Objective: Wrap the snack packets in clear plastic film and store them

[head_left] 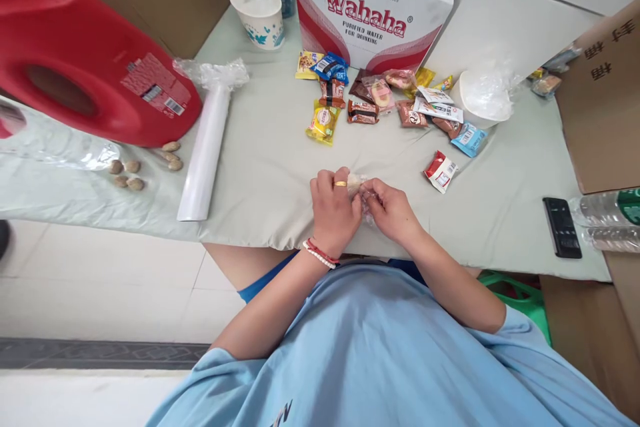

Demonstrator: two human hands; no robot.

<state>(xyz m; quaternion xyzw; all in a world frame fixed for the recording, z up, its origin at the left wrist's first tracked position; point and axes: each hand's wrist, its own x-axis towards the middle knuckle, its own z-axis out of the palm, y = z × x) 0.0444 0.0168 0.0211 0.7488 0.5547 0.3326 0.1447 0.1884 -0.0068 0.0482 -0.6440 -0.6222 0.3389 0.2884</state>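
Near the front edge of the table, my left hand [335, 203] and my right hand [390, 208] meet around a small pale item in clear plastic [356, 181]. My left fingers, with a gold ring on one, curl over its left side. The right thumb and fingers pinch the crumpled clear film on its right. What is inside the plastic is mostly hidden by my fingers. Beyond my hands lie several wrapped snacks [363, 112], a yellow packet [323, 123] nearest on the left and a red-and-white packet [441, 172] to the right.
A Wahaha water carton [373, 20] stands at the back. To the left are a roll of plastic film [205, 153], a red jug [165, 80], walnuts [133, 167] and a paper cup [259, 17]. A film-topped white bowl [475, 103], black phone-like device [563, 227] and bottles [600, 210] stand right.
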